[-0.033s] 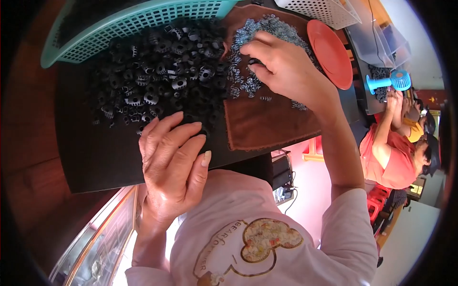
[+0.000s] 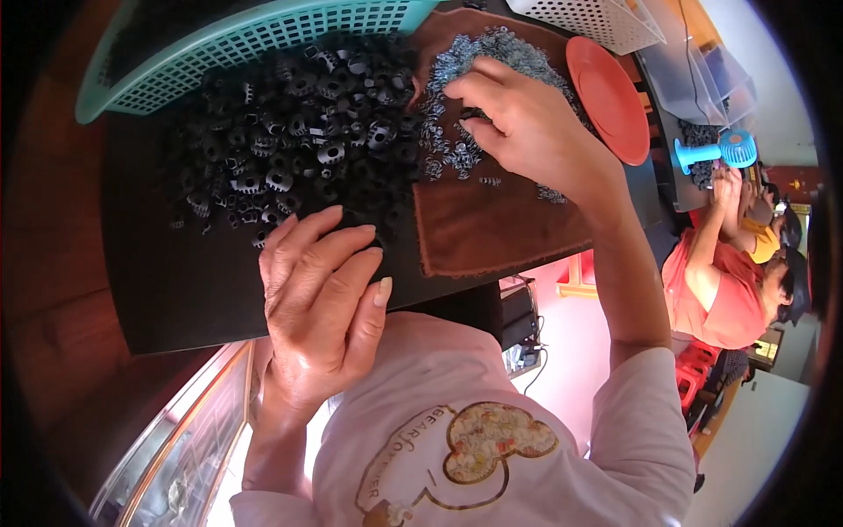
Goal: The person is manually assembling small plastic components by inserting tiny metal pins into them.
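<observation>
On the dark table a big heap of small black claw hair clip pieces (image 2: 299, 132) lies in front of me. My left hand (image 2: 320, 299) rests palm down at the heap's near edge, fingers stretched out and thumb a little apart. Nothing shows in its fingers. To the right, small silvery coil springs (image 2: 500, 48) are piled on a brown cloth (image 2: 492, 228). Over them my right hand (image 2: 527, 114) is bent with thumb and fingers curled round a small black clip piece (image 2: 474, 112). That piece is mostly hidden by the fingers.
A teal plastic basket (image 2: 263, 44) stands tilted behind the heap. A red plate (image 2: 608, 101) lies right of the springs, with a white perforated basket (image 2: 588, 22) beyond. Farther right are a clear plastic bin (image 2: 702, 83), a blue hand fan (image 2: 716, 151) and people seated at work.
Both hands have shifted only very slightly. The left hand lies a touch farther right; the heap and springs look the same.
</observation>
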`<state>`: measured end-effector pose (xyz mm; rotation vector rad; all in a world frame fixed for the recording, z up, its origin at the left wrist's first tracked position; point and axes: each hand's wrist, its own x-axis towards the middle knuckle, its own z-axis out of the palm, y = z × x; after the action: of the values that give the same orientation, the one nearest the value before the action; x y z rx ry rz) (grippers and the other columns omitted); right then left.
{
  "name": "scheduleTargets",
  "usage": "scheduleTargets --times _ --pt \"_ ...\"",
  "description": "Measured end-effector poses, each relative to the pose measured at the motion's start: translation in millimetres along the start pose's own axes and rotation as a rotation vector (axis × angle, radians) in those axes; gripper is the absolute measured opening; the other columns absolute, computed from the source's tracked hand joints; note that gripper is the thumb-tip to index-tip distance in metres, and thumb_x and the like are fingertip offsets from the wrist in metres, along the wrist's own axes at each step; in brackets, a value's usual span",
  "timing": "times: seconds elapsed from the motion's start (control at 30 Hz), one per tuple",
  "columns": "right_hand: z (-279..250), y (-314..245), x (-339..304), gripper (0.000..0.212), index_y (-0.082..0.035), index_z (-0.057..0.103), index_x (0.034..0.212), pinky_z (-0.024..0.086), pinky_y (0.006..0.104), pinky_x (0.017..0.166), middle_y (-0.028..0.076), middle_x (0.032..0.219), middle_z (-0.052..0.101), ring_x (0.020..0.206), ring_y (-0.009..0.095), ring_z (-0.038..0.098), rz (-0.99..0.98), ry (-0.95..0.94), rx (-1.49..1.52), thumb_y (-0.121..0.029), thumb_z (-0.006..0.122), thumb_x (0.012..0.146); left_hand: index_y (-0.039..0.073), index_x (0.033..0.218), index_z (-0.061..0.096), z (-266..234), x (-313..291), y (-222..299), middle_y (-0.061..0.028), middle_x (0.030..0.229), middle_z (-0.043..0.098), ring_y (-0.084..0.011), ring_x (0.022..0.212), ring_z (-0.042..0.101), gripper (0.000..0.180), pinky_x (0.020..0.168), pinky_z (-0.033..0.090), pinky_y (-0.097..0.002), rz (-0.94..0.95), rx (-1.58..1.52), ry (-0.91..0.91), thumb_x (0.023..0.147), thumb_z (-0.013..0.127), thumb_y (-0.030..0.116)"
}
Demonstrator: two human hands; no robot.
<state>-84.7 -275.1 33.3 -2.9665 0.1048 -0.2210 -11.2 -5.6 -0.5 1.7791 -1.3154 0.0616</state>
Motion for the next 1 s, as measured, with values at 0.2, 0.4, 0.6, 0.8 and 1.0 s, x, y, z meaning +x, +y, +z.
scheduleTargets --times 0.2,0.4,0.6,0.8,1.0 --pt "5.2 1.7 -2.8 0.023 -0.004 0.057 0.103 0.05 0.0428 0.069 0.012 0.095 0.057 0.081 0.036 0.061 -0.023 0.124 0.17 -0.003 0.061 0.081 -0.001 0.088 0.07 7.5 3.4 -0.4 -0.0126 0.096 0.068 -0.0325 0.102 0.061 0.015 0.094 0.042 -0.0477 0.027 -0.04 0.005 0.075 0.07 0.008" --pt "-13.4 -37.8 33.1 0.023 -0.001 0.061 0.101 0.05 0.0354 0.062 0.013 0.087 0.062 0.069 0.026 0.064 0.138 0.139 0.774 -0.002 0.065 0.079 -0.001 0.087 0.07 13.0 -1.1 -5.1 -0.0122 0.096 0.067 -0.0323 0.101 0.061 0.015 0.094 0.043 -0.0475 0.052 -0.001 0.0 0.075 0.07 0.008" --pt "23.4 -56.7 77.1 0.02 0.002 0.064 0.098 0.051 0.0392 0.064 0.017 0.087 0.064 0.072 0.033 0.065 -0.289 0.519 0.44 -0.008 0.067 0.081 -0.002 0.088 0.069 12.6 -1.3 -6.0 -0.0139 0.098 0.067 -0.0338 0.102 0.06 0.018 0.094 0.043 -0.0469 0.061 -0.007 0.018 0.073 0.071 0.009" --pt "12.4 -39.0 30.0 0.017 0.0 0.063 0.098 0.049 0.0356 0.059 0.014 0.083 0.063 0.066 0.029 0.063 -0.092 0.365 0.585 -0.008 0.067 0.084 0.016 0.116 0.067 0.9 13.4 0.7 -0.0181 0.142 0.042 -0.0372 0.13 0.037 0.045 0.105 0.026 -0.0549 0.016 0.213 -0.25 0.072 0.074 0.019" --pt "21.5 -31.9 6.5 0.019 -0.003 0.058 0.099 0.05 0.0428 0.066 0.014 0.088 0.06 0.08 0.035 0.062 -0.118 0.226 0.285 -0.014 0.065 0.085 0.018 0.123 0.066 2.6 30.2 -6.2 -0.0156 0.151 0.034 -0.0379 0.138 0.031 0.05 0.111 0.022 -0.0532 -0.007 0.42 -0.334 0.073 0.075 0.015"
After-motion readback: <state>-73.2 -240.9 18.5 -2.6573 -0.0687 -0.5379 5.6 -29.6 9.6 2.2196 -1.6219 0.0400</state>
